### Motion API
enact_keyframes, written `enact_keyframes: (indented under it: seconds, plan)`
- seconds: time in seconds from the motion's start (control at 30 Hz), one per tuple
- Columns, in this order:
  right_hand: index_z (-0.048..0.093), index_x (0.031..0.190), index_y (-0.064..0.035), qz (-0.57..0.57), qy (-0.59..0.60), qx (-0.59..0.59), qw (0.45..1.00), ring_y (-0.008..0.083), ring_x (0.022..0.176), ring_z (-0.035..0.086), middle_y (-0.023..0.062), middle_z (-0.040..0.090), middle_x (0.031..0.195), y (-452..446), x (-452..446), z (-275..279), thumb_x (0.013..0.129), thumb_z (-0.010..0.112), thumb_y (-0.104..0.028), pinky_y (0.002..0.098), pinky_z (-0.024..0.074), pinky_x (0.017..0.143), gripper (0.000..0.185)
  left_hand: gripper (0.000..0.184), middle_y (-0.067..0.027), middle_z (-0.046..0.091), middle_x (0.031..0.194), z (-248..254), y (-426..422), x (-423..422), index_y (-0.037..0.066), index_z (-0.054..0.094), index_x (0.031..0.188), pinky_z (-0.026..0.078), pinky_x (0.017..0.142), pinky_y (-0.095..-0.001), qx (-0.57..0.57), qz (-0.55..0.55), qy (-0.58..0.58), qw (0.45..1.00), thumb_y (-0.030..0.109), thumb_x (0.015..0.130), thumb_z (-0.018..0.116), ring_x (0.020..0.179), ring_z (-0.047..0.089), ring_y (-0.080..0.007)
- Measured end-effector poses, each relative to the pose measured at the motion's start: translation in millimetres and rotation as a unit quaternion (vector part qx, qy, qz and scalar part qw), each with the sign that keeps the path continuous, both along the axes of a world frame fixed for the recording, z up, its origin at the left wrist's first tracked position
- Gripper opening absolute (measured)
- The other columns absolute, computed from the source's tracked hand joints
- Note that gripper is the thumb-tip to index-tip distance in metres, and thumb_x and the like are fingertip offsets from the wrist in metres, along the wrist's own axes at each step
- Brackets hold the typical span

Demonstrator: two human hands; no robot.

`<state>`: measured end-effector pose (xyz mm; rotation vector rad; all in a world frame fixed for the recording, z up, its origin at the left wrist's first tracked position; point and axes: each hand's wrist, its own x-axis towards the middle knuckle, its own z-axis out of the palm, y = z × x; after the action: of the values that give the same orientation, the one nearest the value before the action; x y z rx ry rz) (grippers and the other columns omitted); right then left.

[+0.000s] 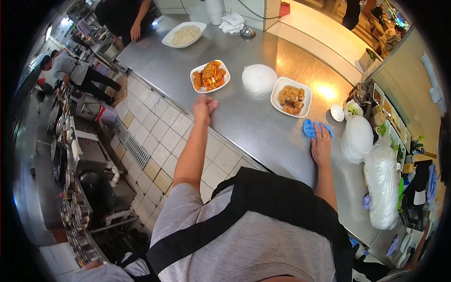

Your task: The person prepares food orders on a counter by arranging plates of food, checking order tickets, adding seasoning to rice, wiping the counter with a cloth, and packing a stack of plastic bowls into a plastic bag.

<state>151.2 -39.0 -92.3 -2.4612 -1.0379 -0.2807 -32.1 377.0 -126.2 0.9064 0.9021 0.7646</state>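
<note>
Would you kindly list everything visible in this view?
Counter: one, silver, centre
Orange-food dish: one, white, centre
Brown-food dish: one, white, right of centre
Pale-food dish: one, white, counter's far end
Rounded bundle: one, white, between the orange and brown food
Small bowl: one, white, right of the brown food
Cloth: one, blue, counter's right side
Wrapped bundles: two, whitish, right
Containers: several, mixed colours, right edge
Napkins: one stack, white, far edge
Metal dome: one, silver, by the napkins
Floor tiles: many, cream, left
Cookware: several, metallic, lower left
Co-workers: several, grey or dark clothes, mostly upper left
Apron: one, black, lower centre
Left hand: one, bare, counter's edge
Right hand: one, bare, on the cloth
</note>
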Motion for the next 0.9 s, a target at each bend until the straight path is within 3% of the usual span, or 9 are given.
enact_keyframes:
  seconds: [0.03,0.13,0.2,0.3,0.4,0.5,0.53,0.7,0.9]
  plan:
    - [0.052,0.123,-0.0118,-0.003,-0.007,-0.002,1.0,0.0354,0.117,0.042,0.0174,0.045,0.13,6.9,0.9,-3.1,0.074,0.061,-0.006,0.0454,0.0312,0.1,0.05,0.033,-0.0131,0.06,0.086,4.2,-16.3,9.1,-0.006,0.048,0.111,0.054,0.054,-0.0276,0.004,-0.026,0.029,0.999,0.021,0.091,0.046,0.065,0.063,-0.0208]
    - [0.053,0.123,-0.0127,0.009,-0.008,-0.005,1.0,0.0359,0.116,0.043,0.0172,0.045,0.13,18.6,-8.7,-8.9,0.074,0.062,-0.008,0.0459,0.0322,0.099,0.05,0.032,-0.0121,0.061,0.088,25.5,-45.1,47.7,0.0,0.052,0.113,0.051,0.063,-0.0319,0.252,-0.133,0.104,0.953,0.024,0.091,0.047,0.071,0.062,-0.0229]
    - [0.053,0.122,-0.0134,0.04,0.017,-0.008,0.999,0.0365,0.116,0.044,0.0168,0.045,0.13,22.7,-37.1,-9.8,0.073,0.063,-0.009,0.0464,0.0328,0.099,0.051,0.029,-0.0114,0.063,0.093,28.4,-40.0,87.2,0.006,0.056,0.111,0.05,0.072,-0.0373,0.469,-0.163,0.142,0.856,0.024,0.09,0.048,0.081,0.062,-0.0295]
    - [0.055,0.119,-0.0161,0.088,0.051,-0.006,0.995,0.0349,0.116,0.044,0.0144,0.047,0.128,28.4,-86.4,-4.1,0.072,0.065,-0.011,0.048,0.0327,0.098,0.049,0.034,-0.0106,0.057,0.114,48.4,-25.5,146.9,0.012,0.055,0.118,0.041,0.09,-0.0454,0.636,-0.192,0.147,0.733,0.028,0.088,0.049,0.107,0.053,-0.0331]
    - [0.057,0.117,-0.0194,0.092,0.057,-0.04,0.993,0.0305,0.117,0.045,0.0108,0.049,0.126,14.4,-118.8,8.9,0.072,0.066,-0.014,0.0498,0.0315,0.098,0.046,0.042,-0.0091,0.046,0.131,35.8,-16.3,186.0,0.017,0.051,0.124,0.034,0.096,-0.0494,0.787,-0.198,0.256,0.525,0.038,0.088,0.047,0.12,0.043,-0.0308]
    - [0.057,0.117,-0.022,0.003,0.031,-0.067,0.997,0.0275,0.116,0.046,0.008,0.051,0.125,-20.0,-123.2,18.8,0.072,0.066,-0.016,0.0508,0.0312,0.097,0.046,0.055,-0.0082,0.038,0.138,40.8,-20.6,190.1,0.022,0.041,0.133,0.029,0.099,-0.0526,0.74,-0.31,0.319,0.504,0.05,0.086,0.044,0.124,0.039,-0.0315]
    - [0.057,0.117,-0.0227,-0.032,0.028,-0.069,0.997,0.0268,0.116,0.047,0.0072,0.051,0.125,-37.9,-125.2,18.7,0.072,0.066,-0.016,0.0509,0.0311,0.097,0.046,0.057,-0.01,0.037,0.138,32.7,-15.7,190.0,0.021,0.041,0.134,0.029,0.099,-0.0534,0.72,-0.318,0.311,0.534,0.051,0.086,0.045,0.124,0.038,-0.0331]
    - [0.055,0.119,-0.0228,-0.236,0.009,-0.029,0.971,0.0285,0.115,0.048,0.0092,0.051,0.124,-154.3,-118.9,-9.3,0.072,0.066,-0.016,0.0503,0.0334,0.094,0.049,0.057,-0.0194,0.042,0.13,22.9,-5.1,134.2,0.016,0.042,0.133,0.039,0.093,-0.047,0.716,-0.259,0.336,0.555,0.047,0.085,0.05,0.115,0.044,-0.0391]
    - [0.056,0.119,-0.0146,-0.42,-0.022,0.022,0.907,0.0348,0.109,0.05,0.016,0.051,0.123,-228.2,-128.8,-11.0,0.076,0.062,-0.008,0.0438,0.0382,0.094,0.044,0.057,-0.023,0.043,0.127,39.7,-75.8,22.8,0.014,0.043,0.132,0.039,0.091,-0.0475,0.681,-0.294,0.345,0.576,0.041,0.083,0.057,0.111,0.045,-0.0408]
